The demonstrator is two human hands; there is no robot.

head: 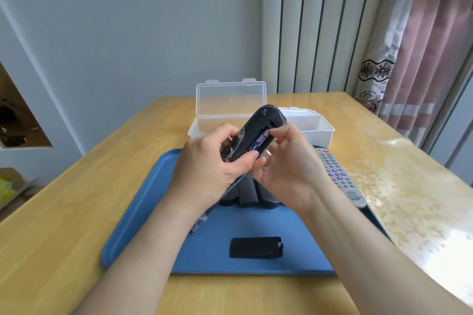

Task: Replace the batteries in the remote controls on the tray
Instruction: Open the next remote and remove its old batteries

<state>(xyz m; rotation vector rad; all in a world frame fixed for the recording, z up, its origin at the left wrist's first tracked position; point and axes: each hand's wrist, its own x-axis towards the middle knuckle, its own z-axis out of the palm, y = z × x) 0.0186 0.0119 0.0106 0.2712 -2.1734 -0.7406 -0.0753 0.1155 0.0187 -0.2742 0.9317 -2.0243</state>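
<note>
gripping the black remote [258,123] above the tray [143,212], left hand [207,171] curls round it while right hand [286,163] pinches its battery [258,144].

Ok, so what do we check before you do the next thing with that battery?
1. Left hand grips the black remote: ok.
2. Right hand has its thumb at the battery: ok.
3. The battery sits fully down in the compartment: cannot tell.
4. Loose battery cover lies on the blue tray: ok.
5. The clear box behind is open: ok; what is inside: cannot tell.
</note>
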